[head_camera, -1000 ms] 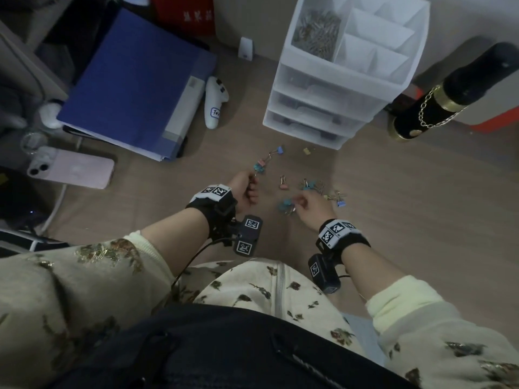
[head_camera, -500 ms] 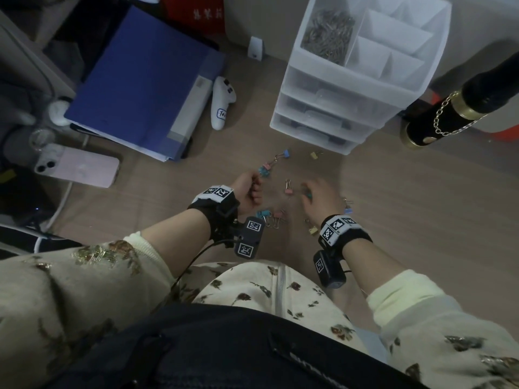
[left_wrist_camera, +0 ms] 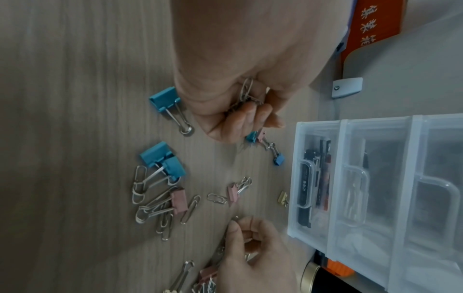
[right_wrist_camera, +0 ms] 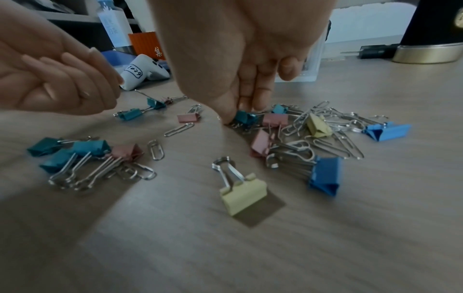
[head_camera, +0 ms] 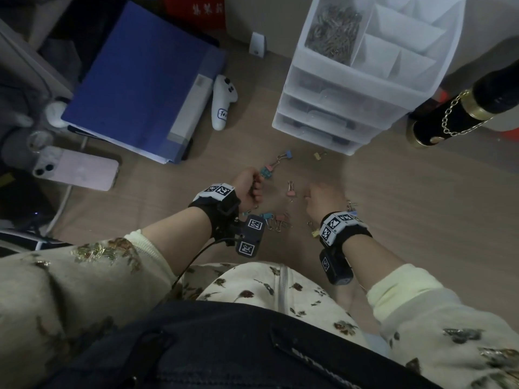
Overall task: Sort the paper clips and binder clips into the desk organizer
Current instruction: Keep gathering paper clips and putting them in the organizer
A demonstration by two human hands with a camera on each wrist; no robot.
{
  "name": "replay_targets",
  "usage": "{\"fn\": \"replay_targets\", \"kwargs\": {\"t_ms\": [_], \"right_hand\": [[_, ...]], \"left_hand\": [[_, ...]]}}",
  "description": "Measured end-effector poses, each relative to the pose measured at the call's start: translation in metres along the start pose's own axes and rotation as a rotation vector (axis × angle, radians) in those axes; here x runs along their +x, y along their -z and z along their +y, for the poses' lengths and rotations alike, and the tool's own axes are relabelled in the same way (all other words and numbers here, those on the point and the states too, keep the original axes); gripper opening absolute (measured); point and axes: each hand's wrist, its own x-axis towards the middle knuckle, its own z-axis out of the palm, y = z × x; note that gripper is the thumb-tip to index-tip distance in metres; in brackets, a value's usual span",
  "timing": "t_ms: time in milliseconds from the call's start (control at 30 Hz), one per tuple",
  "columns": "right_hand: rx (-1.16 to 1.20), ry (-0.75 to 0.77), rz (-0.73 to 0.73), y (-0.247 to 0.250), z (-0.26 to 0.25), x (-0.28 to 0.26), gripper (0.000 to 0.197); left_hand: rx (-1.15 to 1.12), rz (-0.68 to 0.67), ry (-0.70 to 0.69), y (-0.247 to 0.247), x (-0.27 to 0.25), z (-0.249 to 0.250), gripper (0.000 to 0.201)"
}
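Observation:
Teal, pink, yellow and blue binder clips [right_wrist_camera: 243, 193] and silver paper clips [right_wrist_camera: 155, 149] lie scattered on the wooden desk. My left hand [left_wrist_camera: 246, 111] is curled into a fist around a bunch of paper clips [left_wrist_camera: 246, 90], just above the desk [head_camera: 251, 186]. My right hand [right_wrist_camera: 231, 119] reaches down into the pile beside a teal binder clip [right_wrist_camera: 246, 118]; its thumb and forefinger pinch a paper clip [left_wrist_camera: 235, 218]. The white desk organizer [head_camera: 365, 88] stands behind the clips, and its top left compartment holds many paper clips [head_camera: 334, 32].
A blue folder [head_camera: 140, 80], a pink phone [head_camera: 81, 169] and a white controller [head_camera: 223, 105] lie to the left. A black bottle with a gold chain [head_camera: 463, 113] stands right of the organizer. The organizer's closed drawers [left_wrist_camera: 375, 178] face the clips.
My right hand has left the teal binder clips lying near my left wrist and moved right and forward into the pile. My left hand stays fisted in place.

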Motion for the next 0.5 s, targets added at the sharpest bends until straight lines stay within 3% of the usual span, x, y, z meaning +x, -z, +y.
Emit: {"fn": "replay_targets", "kwargs": {"t_ms": [167,300,500], "right_hand": [[0.017,0.036,0.066,0.009,-0.003,-0.006,0.017],[0.187,0.069,0.161,0.027,-0.014,-0.012,0.013],[0.523,0.309,0.177,0.04,-0.043,-0.026,0.009]], "left_hand": [[-0.021,-0.023,-0.014,0.0,-0.005,0.0,0.03],[-0.047,-0.007,-0.033,-0.002,-0.008,-0.002,0.032],[-0.098,-0.055,-0.009,-0.006,-0.014,-0.009,0.028]]}}
